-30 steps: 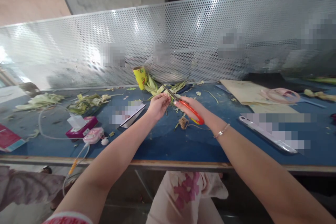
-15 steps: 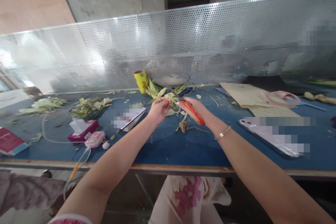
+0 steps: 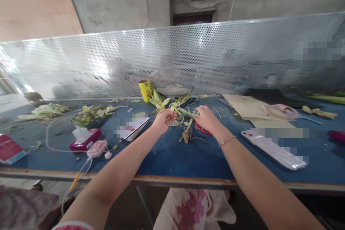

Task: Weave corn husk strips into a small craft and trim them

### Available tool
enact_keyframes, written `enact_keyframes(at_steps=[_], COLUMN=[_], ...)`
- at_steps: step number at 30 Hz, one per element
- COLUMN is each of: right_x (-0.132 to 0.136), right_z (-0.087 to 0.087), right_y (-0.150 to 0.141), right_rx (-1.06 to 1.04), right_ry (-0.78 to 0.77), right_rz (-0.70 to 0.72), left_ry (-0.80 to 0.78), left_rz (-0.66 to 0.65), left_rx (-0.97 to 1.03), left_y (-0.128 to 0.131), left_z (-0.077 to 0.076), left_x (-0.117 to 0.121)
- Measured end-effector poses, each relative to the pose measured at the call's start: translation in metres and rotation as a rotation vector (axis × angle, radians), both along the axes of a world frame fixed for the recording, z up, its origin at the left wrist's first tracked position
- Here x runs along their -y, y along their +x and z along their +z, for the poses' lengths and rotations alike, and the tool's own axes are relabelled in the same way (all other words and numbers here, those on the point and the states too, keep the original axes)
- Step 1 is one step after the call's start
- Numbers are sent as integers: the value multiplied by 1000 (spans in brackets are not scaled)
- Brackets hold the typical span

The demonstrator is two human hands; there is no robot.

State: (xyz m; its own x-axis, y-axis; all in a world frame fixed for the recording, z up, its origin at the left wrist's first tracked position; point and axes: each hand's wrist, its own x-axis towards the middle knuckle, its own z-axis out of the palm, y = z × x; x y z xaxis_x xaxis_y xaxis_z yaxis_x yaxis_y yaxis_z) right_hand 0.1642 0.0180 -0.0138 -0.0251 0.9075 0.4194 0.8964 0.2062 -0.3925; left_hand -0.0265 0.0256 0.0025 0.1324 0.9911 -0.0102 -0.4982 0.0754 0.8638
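Observation:
My left hand [image 3: 165, 120] is closed in a pinch on pale green corn husk [image 3: 175, 106], whose strips fan out beyond the fingertips. My right hand [image 3: 207, 118] is just to its right, thumb and fingers a little apart, beside the end of a husk strip [image 3: 186, 113]. Under the right hand lie the scissors; only part of the red handle [image 3: 202, 128] shows, their blades being hidden. Below the hands, a small brown tuft with thin strands [image 3: 185, 136] rests on the blue table [image 3: 167, 154].
Behind the hands stands a yellow tube [image 3: 145, 91] beside more husks [image 3: 156, 99]. A propped phone [image 3: 135, 128], a purple box [image 3: 87, 141] and a pink charger [image 3: 97, 148] are left. Right are a lilac phone [image 3: 272, 149], brown paper [image 3: 239, 106] and a pink tape roll [image 3: 280, 111]. A perforated metal screen [image 3: 185, 50] stands behind.
My right hand has let go of the scissors, which now lie beneath it. The left hand still pinches the husk. The head view has tilted up slightly.

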Motion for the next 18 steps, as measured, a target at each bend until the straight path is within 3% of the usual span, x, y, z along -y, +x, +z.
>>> enact_keyframes(at_steps=[2, 4, 8, 18], right_x=[-2, -3, -5, -7], right_z=[0, -1, -5, -8], right_y=[-10, -19, -25, -22], right_rx=[-242, -406, -394, -388], right_ry=[95, 190, 305, 256], right_rz=[197, 303, 539, 562], left_ry=[30, 48, 65, 103], left_rz=[-47, -89, -139, -159], left_rx=[-41, -94, -203, -296], left_y=[1, 3, 7, 7], left_z=[-2, -3, -5, -6], left_x=[1, 3, 7, 7])
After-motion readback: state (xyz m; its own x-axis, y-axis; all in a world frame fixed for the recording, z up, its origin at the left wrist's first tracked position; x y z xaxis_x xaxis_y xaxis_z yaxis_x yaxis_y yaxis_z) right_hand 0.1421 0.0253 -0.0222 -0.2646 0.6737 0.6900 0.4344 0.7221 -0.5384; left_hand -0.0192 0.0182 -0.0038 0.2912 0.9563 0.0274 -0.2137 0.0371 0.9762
